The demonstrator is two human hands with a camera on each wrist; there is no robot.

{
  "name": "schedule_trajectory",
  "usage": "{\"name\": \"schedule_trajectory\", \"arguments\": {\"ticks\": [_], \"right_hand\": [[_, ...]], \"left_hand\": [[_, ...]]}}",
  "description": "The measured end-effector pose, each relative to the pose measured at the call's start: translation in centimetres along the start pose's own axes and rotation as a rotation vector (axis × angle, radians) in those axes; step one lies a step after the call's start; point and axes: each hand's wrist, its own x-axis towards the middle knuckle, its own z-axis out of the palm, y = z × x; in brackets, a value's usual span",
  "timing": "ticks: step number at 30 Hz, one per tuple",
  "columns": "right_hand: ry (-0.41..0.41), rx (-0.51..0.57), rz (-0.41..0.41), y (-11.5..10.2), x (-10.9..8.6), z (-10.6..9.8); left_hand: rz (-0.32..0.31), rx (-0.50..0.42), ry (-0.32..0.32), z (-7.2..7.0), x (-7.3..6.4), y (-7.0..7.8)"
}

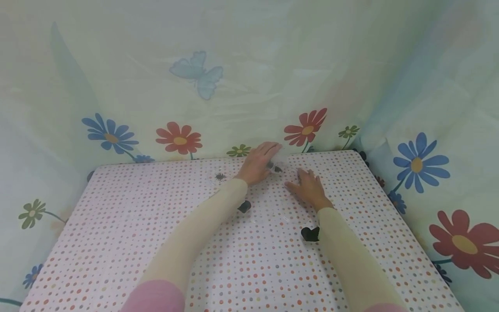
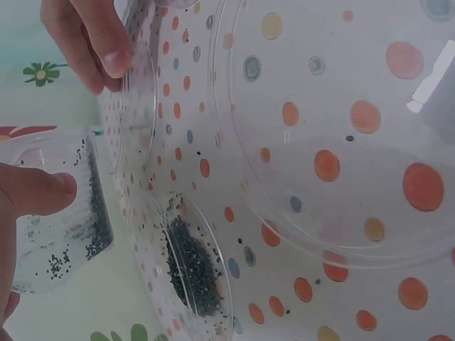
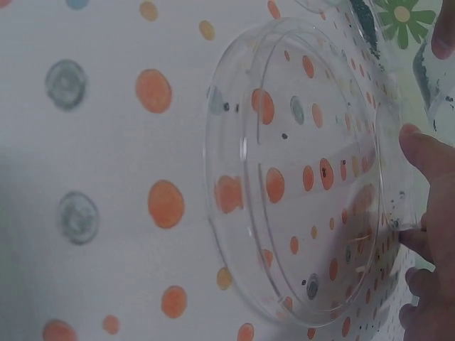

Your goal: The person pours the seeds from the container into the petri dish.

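Note:
My left hand (image 1: 259,162) grips a clear plastic cup (image 2: 64,220), thumb against its wall. Small black grains cling inside the cup, which looks tilted in the left wrist view. My right hand (image 1: 308,188) is to the right of it, fingers spread, with fingertips at the rim of a shallow clear dish (image 2: 147,92); whether they press it is unclear. A heap of dark grains (image 2: 192,270) lies in another clear dish (image 2: 226,291) nearby. Closer to me sits a large clear round dish (image 3: 245,149), a few stray grains visible through or in it.
White cloth with coloured dots covers the table (image 1: 136,242). Flowered sheeting (image 1: 249,78) hangs behind it and at the sides. In the head view, a small dark patch (image 1: 220,176) shows left of my left hand. A black shape (image 1: 310,234) appears beside the right sleeve.

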Motion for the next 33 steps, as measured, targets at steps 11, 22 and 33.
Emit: {"name": "schedule_trajectory", "arguments": {"ticks": [11,22,33], "right_hand": [[-0.006,0.003,0.002,-0.1,0.2,0.1],[-0.006,0.012,0.001,-0.2,-0.1,-0.2],[-0.002,0.015,-0.011,-0.2,-0.2,-0.3]], "left_hand": [[0.057,0.054,-0.029,-0.1,0.4,0.6],[0.096,0.109,-0.058,0.2,0.9,1.0],[0.137,0.180,-0.072,0.7,1.4,1.3]]}}
